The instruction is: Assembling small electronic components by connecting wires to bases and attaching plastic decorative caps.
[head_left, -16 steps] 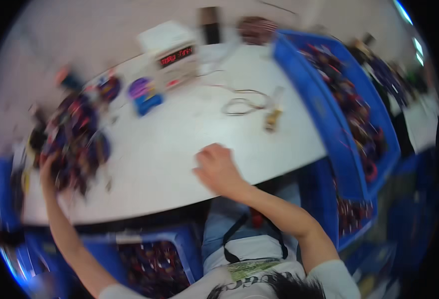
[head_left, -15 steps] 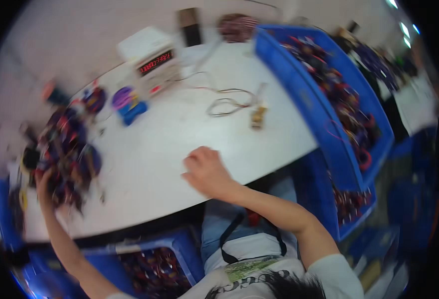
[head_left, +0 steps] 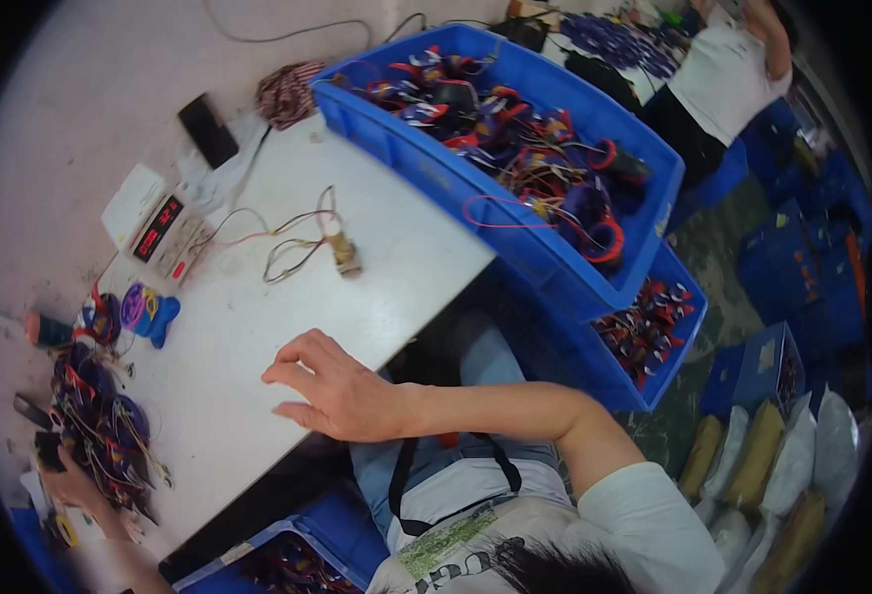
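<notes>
At the far left, my left hand (head_left: 74, 483) lies against a heap of dark purple wire-wound coils (head_left: 99, 421) with red parts and loose leads. A small black object (head_left: 50, 450) is at its fingertips; whether the fingers grip it is unclear. My right hand (head_left: 332, 388) hovers over the front part of the white table (head_left: 223, 371), holding nothing, its thumb and bent fingers apart. Behind the heap are a blue holder (head_left: 163, 322) and a purple ring (head_left: 137, 305). A white meter (head_left: 166, 238) with a lit red display has leads running to a brass-coloured fixture (head_left: 345, 255).
A large blue bin (head_left: 396, 139) of wired coils stands on the table's right, with another blue bin (head_left: 644, 381) below it. A third blue bin (head_left: 223, 559) is by my legs. A phone-like black slab (head_left: 208, 131) lies at the back. Another person (head_left: 728, 84) works at far right.
My view has swung to the right, so the table and heap appear further left. My left hand stays at the heap; my right hand stays over the table with fingers more spread.
</notes>
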The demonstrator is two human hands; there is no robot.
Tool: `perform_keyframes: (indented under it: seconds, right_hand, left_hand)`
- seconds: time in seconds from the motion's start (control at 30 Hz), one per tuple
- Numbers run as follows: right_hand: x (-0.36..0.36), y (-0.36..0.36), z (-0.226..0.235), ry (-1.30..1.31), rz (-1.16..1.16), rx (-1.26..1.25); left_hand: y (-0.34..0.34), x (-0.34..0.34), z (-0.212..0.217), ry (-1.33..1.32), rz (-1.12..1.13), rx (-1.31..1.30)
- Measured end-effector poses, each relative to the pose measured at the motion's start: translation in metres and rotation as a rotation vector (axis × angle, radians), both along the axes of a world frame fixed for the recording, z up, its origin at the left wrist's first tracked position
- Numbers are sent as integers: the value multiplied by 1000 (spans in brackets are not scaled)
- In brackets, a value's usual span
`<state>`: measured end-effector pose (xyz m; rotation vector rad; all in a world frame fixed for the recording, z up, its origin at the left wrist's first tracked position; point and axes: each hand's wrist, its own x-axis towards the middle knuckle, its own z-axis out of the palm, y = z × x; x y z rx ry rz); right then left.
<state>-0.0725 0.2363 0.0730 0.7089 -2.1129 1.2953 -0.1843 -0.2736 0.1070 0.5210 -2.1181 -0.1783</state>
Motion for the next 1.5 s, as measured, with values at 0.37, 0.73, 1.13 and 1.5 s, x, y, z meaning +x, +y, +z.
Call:
perform_keyframes:
  seconds: [0.37, 0.73, 1.13, 1.5]
  right_hand:
    - [76, 330, 104, -309, -638, 203]
    - [30, 445, 40, -560, -729, 490]
    - [-4, 439, 46, -751, -780, 707]
    - [91, 490, 164, -702, -594, -221]
  left_hand:
    - [537, 10, 65, -460, -1875, 46]
    - [934, -34, -15, -580, -1955, -331]
    - [951, -47, 8, -1027, -1971, -303]
    - [829, -60, 115, -441, -2225, 1159]
